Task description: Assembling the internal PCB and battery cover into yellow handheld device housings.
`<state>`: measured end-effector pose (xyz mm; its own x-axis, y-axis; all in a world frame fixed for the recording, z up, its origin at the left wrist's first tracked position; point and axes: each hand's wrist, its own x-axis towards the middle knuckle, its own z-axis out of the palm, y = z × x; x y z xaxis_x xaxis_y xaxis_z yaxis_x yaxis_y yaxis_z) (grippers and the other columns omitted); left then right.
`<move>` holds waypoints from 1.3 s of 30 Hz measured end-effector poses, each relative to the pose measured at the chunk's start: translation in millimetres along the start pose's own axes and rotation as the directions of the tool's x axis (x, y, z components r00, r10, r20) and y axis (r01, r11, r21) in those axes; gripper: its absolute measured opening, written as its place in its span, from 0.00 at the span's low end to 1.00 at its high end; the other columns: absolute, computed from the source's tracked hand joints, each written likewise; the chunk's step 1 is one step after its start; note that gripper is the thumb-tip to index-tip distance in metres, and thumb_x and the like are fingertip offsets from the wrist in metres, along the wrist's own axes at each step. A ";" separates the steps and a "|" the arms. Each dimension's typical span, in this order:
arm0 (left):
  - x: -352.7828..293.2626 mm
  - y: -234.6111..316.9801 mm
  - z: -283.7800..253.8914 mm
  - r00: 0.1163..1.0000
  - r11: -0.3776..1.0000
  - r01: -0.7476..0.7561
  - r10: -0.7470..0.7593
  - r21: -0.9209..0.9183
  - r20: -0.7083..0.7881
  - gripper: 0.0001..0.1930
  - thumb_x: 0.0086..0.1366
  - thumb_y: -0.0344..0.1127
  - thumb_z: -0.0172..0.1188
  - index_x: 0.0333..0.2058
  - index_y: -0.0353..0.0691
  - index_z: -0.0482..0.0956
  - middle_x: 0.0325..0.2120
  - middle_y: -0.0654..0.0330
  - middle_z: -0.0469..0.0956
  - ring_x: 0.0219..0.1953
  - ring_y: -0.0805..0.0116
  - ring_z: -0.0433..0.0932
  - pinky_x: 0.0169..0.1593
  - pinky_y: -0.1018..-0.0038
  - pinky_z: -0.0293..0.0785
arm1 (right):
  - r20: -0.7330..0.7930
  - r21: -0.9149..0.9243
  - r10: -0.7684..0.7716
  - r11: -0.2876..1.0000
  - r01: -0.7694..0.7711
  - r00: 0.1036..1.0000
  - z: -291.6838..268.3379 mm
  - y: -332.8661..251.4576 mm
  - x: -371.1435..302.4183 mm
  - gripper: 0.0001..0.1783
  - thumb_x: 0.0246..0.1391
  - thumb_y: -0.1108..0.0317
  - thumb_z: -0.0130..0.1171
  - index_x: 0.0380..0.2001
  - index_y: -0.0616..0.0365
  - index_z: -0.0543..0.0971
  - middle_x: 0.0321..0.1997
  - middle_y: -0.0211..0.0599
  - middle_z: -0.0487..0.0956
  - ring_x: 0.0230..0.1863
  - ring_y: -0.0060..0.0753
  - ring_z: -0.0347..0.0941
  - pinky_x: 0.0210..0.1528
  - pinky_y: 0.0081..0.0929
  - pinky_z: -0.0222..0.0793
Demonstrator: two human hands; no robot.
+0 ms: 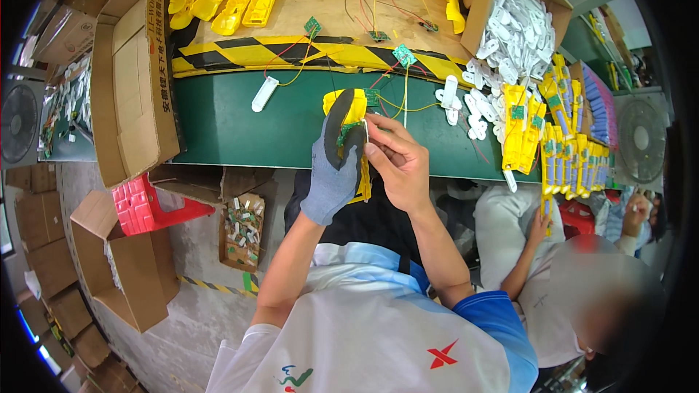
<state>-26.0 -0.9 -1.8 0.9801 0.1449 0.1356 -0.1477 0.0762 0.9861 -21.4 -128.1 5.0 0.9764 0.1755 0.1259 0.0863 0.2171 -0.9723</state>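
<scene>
My left hand, in a blue-grey glove with dark fingers, grips a yellow plastic housing upright over the near edge of the bench. Green circuit board shows inside the housing, partly covered by the gloved fingers. My bare right hand has its thumb and fingertips pinched at the housing's right side, on a thin white part that is mostly hidden. Just beyond the fingertips lies a small green circuit board with red and yellow wires. A white oval piece wired to another board rests to the left.
Yellow housings pile up at the back, behind black-and-yellow tape. A box of white pieces stands back right, near rows of filled yellow housings. At left is an open cardboard box. A co-worker sits at right.
</scene>
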 end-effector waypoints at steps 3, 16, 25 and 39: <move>-0.1 7.1 3.6 1.000 0.999 -0.009 0.010 0.040 -0.018 0.25 0.68 0.28 0.52 0.63 0.35 0.60 0.51 0.49 0.73 0.49 0.63 0.74 0.53 0.69 0.71 | -0.037 0.041 -0.017 0.999 0.019 0.999 1.0 3.1 -2.6 0.19 0.58 0.83 0.57 0.54 0.65 0.77 0.58 0.41 0.71 0.48 0.24 0.75 0.48 0.19 0.73; -10.0 -3.7 3.4 0.958 0.837 -0.279 0.276 0.471 0.078 0.24 0.65 0.29 0.53 0.60 0.32 0.66 0.51 0.43 0.72 0.52 0.50 0.74 0.53 0.62 0.71 | -0.141 -0.025 -0.072 0.997 0.069 0.987 1.9 4.9 -6.4 0.19 0.55 0.85 0.57 0.51 0.67 0.78 0.52 0.40 0.75 0.42 0.21 0.75 0.45 0.18 0.73; -1.7 -12.8 8.8 0.950 0.898 -0.249 0.300 0.363 -0.089 0.20 0.63 0.29 0.60 0.53 0.32 0.71 0.45 0.46 0.77 0.45 0.55 0.79 0.49 0.66 0.74 | -0.143 -0.005 -0.071 0.997 0.071 0.987 -0.9 5.5 -2.2 0.18 0.55 0.83 0.59 0.50 0.67 0.78 0.50 0.41 0.77 0.42 0.23 0.77 0.43 0.18 0.74; 0.7 -5.2 10.4 0.991 0.949 -0.041 0.079 0.313 -0.107 0.12 0.66 0.29 0.55 0.46 0.31 0.73 0.37 0.52 0.77 0.39 0.63 0.77 0.43 0.69 0.73 | -0.167 -0.060 -0.006 0.998 -0.004 0.986 0.4 4.5 -1.2 0.18 0.57 0.80 0.59 0.52 0.64 0.78 0.48 0.42 0.80 0.41 0.21 0.78 0.42 0.18 0.74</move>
<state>-23.2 -11.4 -5.8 0.9456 0.2552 0.2016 -0.1391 -0.2428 0.9600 -22.3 -126.9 0.5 0.9952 0.0112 0.0971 0.0941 0.1584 -0.9829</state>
